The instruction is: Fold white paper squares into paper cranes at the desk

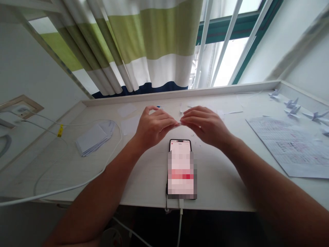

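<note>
Over the middle of the white desk (pixel 218 181), my left hand (pixel 151 127) and my right hand (pixel 208 125) meet fingertip to fingertip. Both are closed in a pinch on a small piece of white paper (pixel 179 124). Only a sliver of it shows between the fingers, so its shape is hidden. Below the hands a phone (pixel 180 157) lies face up with its screen lit, and a white cable is plugged into its lower end. Tiny white scraps (pixel 196 136) lie beside the right hand.
Left of my hands lie a stack of white paper (pixel 94 139) and loose paper squares (pixel 130 125). A white cable (pixel 113 154) crosses the left forearm. Folded paper cranes (pixel 293 110) stand at the far right behind a printed sheet (pixel 293 151). A raised rim (pixel 144 97) borders the desk's back.
</note>
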